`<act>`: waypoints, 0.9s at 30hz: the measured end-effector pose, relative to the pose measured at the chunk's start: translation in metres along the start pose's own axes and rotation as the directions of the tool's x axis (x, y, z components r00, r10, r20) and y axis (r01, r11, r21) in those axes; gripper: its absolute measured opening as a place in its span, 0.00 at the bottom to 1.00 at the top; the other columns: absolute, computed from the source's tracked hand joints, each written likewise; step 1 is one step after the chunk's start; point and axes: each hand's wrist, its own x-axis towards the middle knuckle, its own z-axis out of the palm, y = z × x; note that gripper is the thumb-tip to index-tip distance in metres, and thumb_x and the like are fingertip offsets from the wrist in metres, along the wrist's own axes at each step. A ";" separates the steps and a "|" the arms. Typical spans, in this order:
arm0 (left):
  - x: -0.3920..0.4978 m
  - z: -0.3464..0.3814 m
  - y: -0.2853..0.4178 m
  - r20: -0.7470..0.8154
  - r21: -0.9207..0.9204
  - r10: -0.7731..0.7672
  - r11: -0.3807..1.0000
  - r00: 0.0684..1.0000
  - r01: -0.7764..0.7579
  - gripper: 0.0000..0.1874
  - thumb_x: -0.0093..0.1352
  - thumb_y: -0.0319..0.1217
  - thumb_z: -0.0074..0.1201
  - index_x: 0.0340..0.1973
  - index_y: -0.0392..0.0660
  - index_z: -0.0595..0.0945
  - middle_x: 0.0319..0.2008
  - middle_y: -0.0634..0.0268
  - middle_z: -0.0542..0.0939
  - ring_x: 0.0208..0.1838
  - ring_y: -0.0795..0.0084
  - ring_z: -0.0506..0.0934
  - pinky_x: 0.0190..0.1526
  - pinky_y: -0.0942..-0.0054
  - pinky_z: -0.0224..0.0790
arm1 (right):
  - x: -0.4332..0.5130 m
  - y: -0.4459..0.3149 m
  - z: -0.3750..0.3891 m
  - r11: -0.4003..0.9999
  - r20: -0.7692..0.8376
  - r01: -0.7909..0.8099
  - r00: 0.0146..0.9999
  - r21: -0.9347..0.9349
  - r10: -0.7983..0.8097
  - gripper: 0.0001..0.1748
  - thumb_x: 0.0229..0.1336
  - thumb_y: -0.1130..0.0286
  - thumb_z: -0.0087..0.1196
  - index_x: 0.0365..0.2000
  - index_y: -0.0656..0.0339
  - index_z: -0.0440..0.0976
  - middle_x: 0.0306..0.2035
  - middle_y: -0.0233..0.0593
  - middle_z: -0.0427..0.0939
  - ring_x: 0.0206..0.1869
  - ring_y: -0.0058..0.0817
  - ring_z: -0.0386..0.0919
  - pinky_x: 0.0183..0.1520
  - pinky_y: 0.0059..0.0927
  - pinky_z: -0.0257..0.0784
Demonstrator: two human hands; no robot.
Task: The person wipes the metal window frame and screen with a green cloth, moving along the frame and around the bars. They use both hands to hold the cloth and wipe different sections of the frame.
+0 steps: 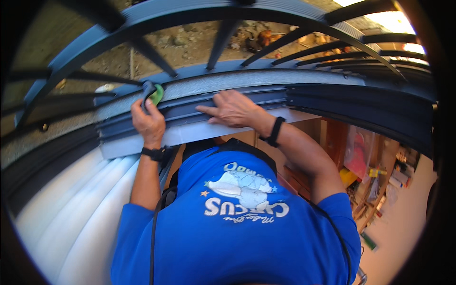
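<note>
A folded cloth (152,93), dark grey on one side and green on the other, is pinched upright between the thumb and fingers of my left hand (149,123). It stands over the left part of the dark metal window track (185,109). My right hand (231,109) lies across the same track farther right, its index finger pointing left and its other fingers curled; I see nothing held in it. A pale stone or concrete ledge (228,82) runs along the outer side of the track, and a white inner sill (192,131) lies on the near side.
Blue-grey metal window bars (222,42) arch beyond the ledge, over rubble-strewn ground (185,41). Dark window frames flank the track. A white curtain (85,213) hangs at lower left. Wooden shelving (383,181) with assorted items stands at right.
</note>
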 end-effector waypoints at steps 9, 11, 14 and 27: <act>0.003 0.000 -0.001 0.010 -0.001 0.063 0.998 0.998 -0.063 0.11 0.82 0.31 0.58 0.50 0.34 0.78 0.44 0.45 0.83 0.46 0.41 0.83 0.50 0.50 0.77 | -0.018 0.009 0.005 0.997 0.062 -0.081 0.995 -0.011 0.082 0.38 0.76 0.33 0.50 0.76 0.36 0.74 0.36 0.39 0.81 0.43 0.35 0.80 0.46 0.36 0.74; 0.002 0.000 0.000 0.019 -0.007 0.052 0.999 0.998 -0.052 0.11 0.82 0.32 0.58 0.50 0.35 0.78 0.44 0.46 0.83 0.45 0.42 0.83 0.50 0.50 0.77 | -0.031 0.014 0.004 0.996 0.065 -0.089 0.994 -0.023 0.091 0.39 0.76 0.35 0.50 0.77 0.40 0.73 0.36 0.38 0.80 0.45 0.34 0.79 0.49 0.35 0.74; 0.002 0.000 0.000 0.033 -0.011 0.045 0.999 0.998 -0.045 0.11 0.82 0.31 0.57 0.50 0.35 0.78 0.44 0.46 0.82 0.45 0.43 0.83 0.49 0.51 0.77 | -0.045 0.019 -0.005 0.996 -0.002 -0.083 0.997 -0.013 0.083 0.39 0.74 0.38 0.55 0.71 0.54 0.78 0.34 0.38 0.79 0.42 0.36 0.80 0.46 0.37 0.76; 0.003 0.000 0.003 0.054 -0.052 0.010 0.999 0.999 -0.007 0.11 0.81 0.30 0.58 0.51 0.34 0.79 0.44 0.45 0.83 0.46 0.42 0.83 0.50 0.50 0.77 | -0.043 0.023 -0.027 0.883 -0.506 -0.375 0.723 0.283 0.469 0.18 0.69 0.74 0.62 0.57 0.65 0.82 0.38 0.49 0.77 0.33 0.46 0.81 0.34 0.44 0.79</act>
